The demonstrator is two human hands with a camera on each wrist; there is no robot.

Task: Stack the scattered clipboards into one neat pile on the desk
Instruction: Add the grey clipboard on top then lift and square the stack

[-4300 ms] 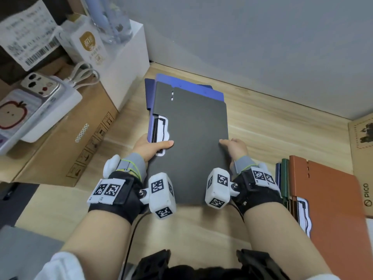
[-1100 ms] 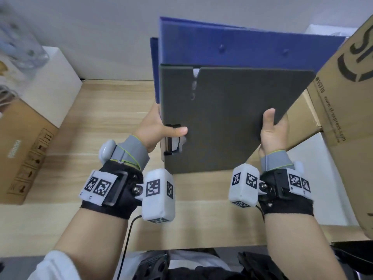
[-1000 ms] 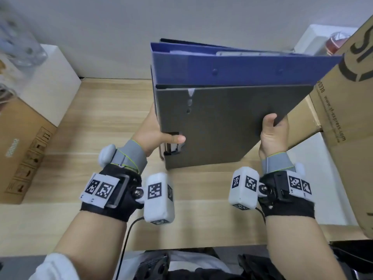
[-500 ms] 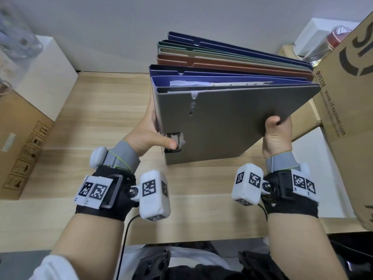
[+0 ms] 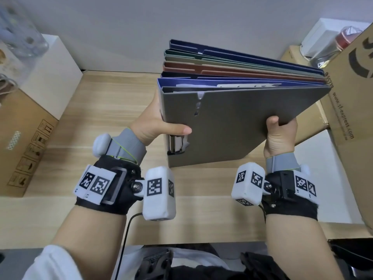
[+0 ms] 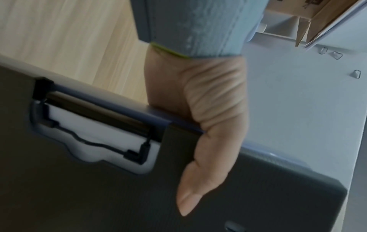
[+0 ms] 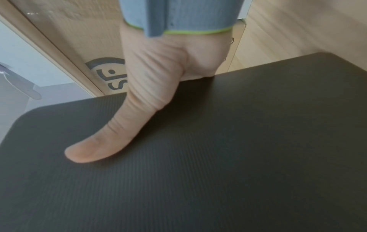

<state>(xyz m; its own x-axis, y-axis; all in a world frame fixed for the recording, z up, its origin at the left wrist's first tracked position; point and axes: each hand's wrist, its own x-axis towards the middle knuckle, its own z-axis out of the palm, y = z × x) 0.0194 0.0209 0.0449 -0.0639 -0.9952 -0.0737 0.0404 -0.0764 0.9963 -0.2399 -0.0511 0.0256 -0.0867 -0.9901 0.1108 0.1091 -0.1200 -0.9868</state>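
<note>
Above the pale wooden desk point(image 5: 84, 122), left hand point(image 5: 150, 126) and right hand point(image 5: 279, 136) grip the tilted stack of coloured plastic clipboards point(image 5: 238, 126) (grey one nearest the camera).

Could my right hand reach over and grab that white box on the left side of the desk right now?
Probably not. The right hand is gripping the clipboard stack, as is the left hand, and the white box sits beyond both, across the desk.

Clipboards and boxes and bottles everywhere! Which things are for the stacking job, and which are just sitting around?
For the job:
- clipboards, gripped as one pile
- left hand
- right hand
- desk, where the pile goes

Just lying about:
- cardboard box on the left
- white box
- big printed carton on the right
- red-capped bottle
</note>
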